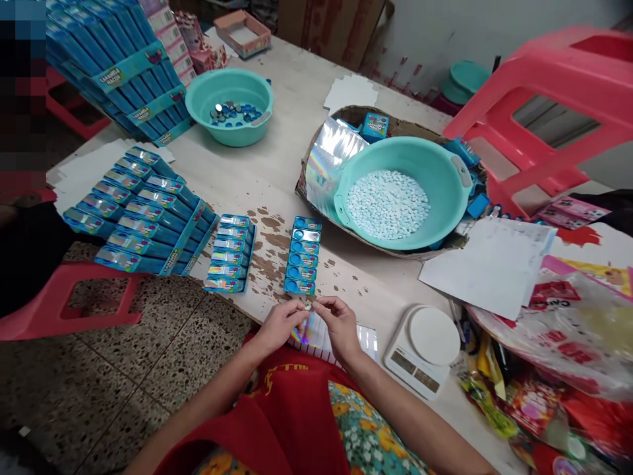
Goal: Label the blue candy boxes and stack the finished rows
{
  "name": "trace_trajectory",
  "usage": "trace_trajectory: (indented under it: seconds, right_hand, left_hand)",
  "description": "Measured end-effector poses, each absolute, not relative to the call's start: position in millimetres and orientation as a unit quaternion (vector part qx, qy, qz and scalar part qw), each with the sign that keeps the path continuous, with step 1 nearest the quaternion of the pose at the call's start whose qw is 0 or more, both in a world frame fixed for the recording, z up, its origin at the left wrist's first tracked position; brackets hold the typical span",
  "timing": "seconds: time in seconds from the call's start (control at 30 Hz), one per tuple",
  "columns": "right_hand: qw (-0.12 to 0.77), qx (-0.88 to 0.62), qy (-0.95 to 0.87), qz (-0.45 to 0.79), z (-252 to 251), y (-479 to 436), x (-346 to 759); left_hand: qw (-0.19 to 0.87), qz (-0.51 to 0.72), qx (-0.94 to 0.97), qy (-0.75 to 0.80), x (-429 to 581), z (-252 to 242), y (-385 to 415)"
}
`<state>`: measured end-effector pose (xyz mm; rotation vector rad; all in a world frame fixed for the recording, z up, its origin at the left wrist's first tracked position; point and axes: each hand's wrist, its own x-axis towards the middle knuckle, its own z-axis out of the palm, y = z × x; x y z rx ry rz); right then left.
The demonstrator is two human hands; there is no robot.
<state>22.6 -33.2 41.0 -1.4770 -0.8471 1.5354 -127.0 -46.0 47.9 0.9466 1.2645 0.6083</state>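
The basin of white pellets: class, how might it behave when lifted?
The basin would probably feel heavier than an empty one, since many pellets cover its bottom. If tilted, its contents would likely shift towards the low side, because the pellets look small and loose.

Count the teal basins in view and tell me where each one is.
3: a basin of blue and silvery pieces, left of centre; a larger basin of white pieces, centre-right; a background basin beside the pink seat. Nested ones may be hidden.
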Motion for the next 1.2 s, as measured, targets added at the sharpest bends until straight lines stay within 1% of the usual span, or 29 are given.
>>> trace_trajectory:
  seconds: [0.1, 0.3, 0.43, 0.57, 0.67, 0.77, 0.93, 1.07, 1.2]
  right_hand:
    - [0.426, -0.587, -0.293, 0.623, 29.6, -25.8, 1.7]
    - [0.437, -0.581, -0.287, 0.624, 26.4, -15.3, -15.3]
    - [0.414, -0.584, -0.302, 0.629, 26.0, -12.8, -10.5]
    - [0.393, -0.603, -0.344, 0.604, 21.9, -8.2, -11.3]
    - [0.391, -0.618, -0.383, 0.565, 18.4, -4.6, -14.1]
    - [0.362, -0.655, -0.438, 0.498, 14.9, -2.0, -15.2]
    - [0.301, -0.694, -0.521, 0.394, 12.1, 2.7, -14.2]
    - [0.266, -0.687, -0.550, 0.394, 15.9, 5.9, -9.4]
    - [0.289, -0.692, -0.530, 0.396, 17.0, 7.2, -2.2]
  left_hand:
    - [0.599, 0.247, 0.491, 0.582, -147.2, 48.4, -27.6]
    - [0.553, 0.203, 0.550, 0.592, -171.9, 51.7, -2.1]
    - [0.518, 0.182, 0.597, 0.585, -176.0, 52.8, 0.3]
    - [0.515, 0.178, 0.597, 0.589, -182.2, 44.5, 4.2]
    - [0.535, 0.180, 0.596, 0.571, -186.2, 37.6, 10.5]
    - [0.573, 0.176, 0.575, 0.557, -187.4, 32.2, 17.0]
    - [0.683, 0.203, 0.483, 0.509, -191.0, 20.9, 22.3]
    - [0.766, 0.235, 0.395, 0.450, -197.9, 10.1, 23.1]
    - [0.799, 0.231, 0.353, 0.429, -202.9, 2.8, 25.5]
